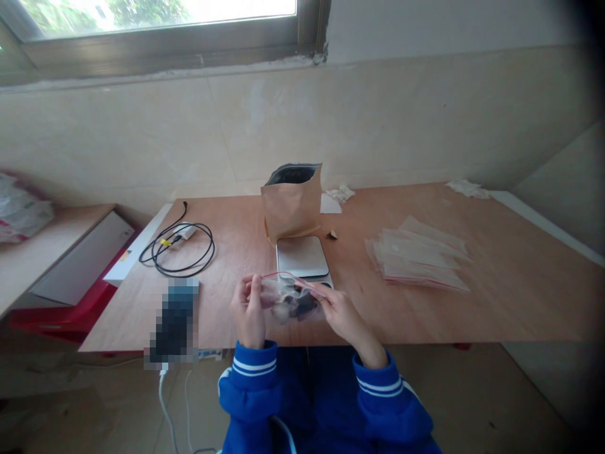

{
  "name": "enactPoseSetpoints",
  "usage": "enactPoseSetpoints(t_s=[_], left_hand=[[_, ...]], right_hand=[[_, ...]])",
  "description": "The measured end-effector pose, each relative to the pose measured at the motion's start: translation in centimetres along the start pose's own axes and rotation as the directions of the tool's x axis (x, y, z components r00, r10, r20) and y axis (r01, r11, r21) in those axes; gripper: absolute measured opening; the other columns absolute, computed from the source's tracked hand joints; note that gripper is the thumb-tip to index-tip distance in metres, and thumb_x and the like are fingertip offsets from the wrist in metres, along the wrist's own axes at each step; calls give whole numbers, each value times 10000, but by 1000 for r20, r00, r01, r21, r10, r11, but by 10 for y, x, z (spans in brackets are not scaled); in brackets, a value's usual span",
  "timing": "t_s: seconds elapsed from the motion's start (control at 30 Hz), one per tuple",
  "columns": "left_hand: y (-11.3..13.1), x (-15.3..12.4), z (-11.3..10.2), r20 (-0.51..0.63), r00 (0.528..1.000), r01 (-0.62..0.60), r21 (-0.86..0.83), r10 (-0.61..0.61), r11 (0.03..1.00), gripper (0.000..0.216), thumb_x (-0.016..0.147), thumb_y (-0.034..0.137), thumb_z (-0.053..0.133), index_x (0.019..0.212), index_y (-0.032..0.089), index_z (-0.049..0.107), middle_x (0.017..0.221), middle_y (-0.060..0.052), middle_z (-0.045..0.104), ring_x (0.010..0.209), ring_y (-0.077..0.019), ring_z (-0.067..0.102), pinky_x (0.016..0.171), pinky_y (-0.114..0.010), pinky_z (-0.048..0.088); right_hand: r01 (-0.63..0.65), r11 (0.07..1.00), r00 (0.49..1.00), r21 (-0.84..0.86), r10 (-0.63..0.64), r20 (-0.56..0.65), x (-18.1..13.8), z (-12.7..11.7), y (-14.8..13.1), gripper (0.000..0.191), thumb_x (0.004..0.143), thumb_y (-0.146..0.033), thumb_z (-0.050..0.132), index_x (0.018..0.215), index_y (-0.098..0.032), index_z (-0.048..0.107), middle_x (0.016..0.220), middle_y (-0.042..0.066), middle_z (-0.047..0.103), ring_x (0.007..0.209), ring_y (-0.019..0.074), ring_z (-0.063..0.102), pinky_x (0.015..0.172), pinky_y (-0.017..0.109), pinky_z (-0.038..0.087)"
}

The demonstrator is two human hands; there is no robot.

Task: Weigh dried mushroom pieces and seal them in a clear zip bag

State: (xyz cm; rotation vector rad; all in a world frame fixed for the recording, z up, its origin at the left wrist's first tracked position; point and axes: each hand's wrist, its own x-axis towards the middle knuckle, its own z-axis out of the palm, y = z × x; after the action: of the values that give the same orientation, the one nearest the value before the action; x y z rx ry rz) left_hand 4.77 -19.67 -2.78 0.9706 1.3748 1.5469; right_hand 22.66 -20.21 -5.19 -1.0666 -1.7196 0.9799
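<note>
Both hands hold a small clear zip bag (289,297) with a red seal strip and dark pieces inside, just above the near edge of the wooden table (496,296). My left hand (248,309) pinches its left end and my right hand (338,309) pinches its right end. Behind the bag lies a flat silver scale (302,255). An open brown paper pouch (292,202) with dark contents stands upright behind the scale.
A stack of empty clear bags (418,255) lies to the right. A coiled black cable (182,246) and a blurred phone (174,321) lie at the left. Crumpled tissues (339,193) sit near the wall. A red bin (70,309) stands left of the table.
</note>
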Motion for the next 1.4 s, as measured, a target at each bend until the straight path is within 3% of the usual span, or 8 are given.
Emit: enactPoseSetpoints(t_s=[0.13, 0.3, 0.43, 0.73, 1.0, 1.17, 1.33, 1.4], left_hand=[[-1, 3, -5, 67, 995, -82, 58, 78, 995, 337, 820, 514, 572, 861, 180, 563, 646, 22, 625, 526, -110, 610, 497, -200, 490], [-4, 7, -15, -59, 969, -241, 15, 241, 970, 348, 813, 520, 587, 856, 175, 574, 653, 14, 627, 585, -122, 634, 565, -218, 504], [-1, 7, -21, -169, 936, -319, -36, 308, 947, 342, 805, 516, 599, 833, 178, 561, 625, 28, 618, 528, -127, 631, 537, -233, 498], [3, 12, -32, -357, 859, -378, 42, 367, 925, 312, 810, 479, 604, 793, 171, 558, 650, 36, 586, 529, -85, 564, 502, -186, 448], [-4, 17, -42, -385, 836, -381, 105, 391, 919, 327, 814, 494, 592, 812, 167, 579, 713, 33, 583, 581, -75, 529, 529, -178, 427], [-10, 18, -30, -334, 904, -264, 53, 266, 963, 404, 784, 574, 583, 801, 171, 558, 609, 40, 576, 485, -83, 527, 478, -189, 421], [-32, 31, -2, -152, 982, -120, -52, 111, 991, 447, 757, 629, 575, 813, 189, 515, 590, 26, 615, 462, -100, 559, 464, -198, 441], [-40, 37, 12, -43, 995, -90, -63, 88, 994, 429, 779, 614, 560, 834, 193, 502, 641, 4, 650, 508, -120, 600, 512, -225, 484]], right_hand=[[-11, 1000, 1000, 4, 11, 24, -7, -6, 10, 376, 962, -408, 407, 1291, -305, 557, 1305, 26, 599, 1201, 207, 559, 1001, 381, 467], [-23, 960, 956, -281, -62, -288, -19, -6, 37, 678, 869, -595, 478, 1437, -247, 352, 1494, 114, 355, 1387, 287, 309, 1134, 530, 243], [-122, 906, 956, -406, -2, -292, -12, 2, 50, 1006, 748, -430, 712, 1510, -229, 87, 1563, 149, 163, 1440, 326, 141, 1144, 572, 178], [-223, 944, 966, -244, 180, -187, 28, 5, 66, 1071, 737, -264, 691, 1507, -181, -47, 1547, 206, 188, 1422, 308, 219, 1128, 521, 249], [-180, 955, 964, -235, 124, -234, 53, 7, 78, 1053, 715, -238, 702, 1509, -157, 15, 1531, 225, 223, 1415, 304, 242, 1123, 503, 257], [-158, 970, 962, -182, 111, -248, 52, 5, 78, 1018, 721, -347, 706, 1502, -151, 82, 1544, 204, 201, 1420, 291, 234, 1131, 491, 255], [-91, 996, 884, 7, 84, -460, 35, 4, 73, 521, 913, -509, 405, 1293, -156, 463, 1348, 149, 512, 1288, 236, 450, 1099, 451, 321], [-96, 987, 856, 131, 149, -496, 29, 3, 66, 486, 959, -518, 247, 1127, -189, 564, 1158, 108, 632, 1133, 215, 567, 1029, 424, 404]])
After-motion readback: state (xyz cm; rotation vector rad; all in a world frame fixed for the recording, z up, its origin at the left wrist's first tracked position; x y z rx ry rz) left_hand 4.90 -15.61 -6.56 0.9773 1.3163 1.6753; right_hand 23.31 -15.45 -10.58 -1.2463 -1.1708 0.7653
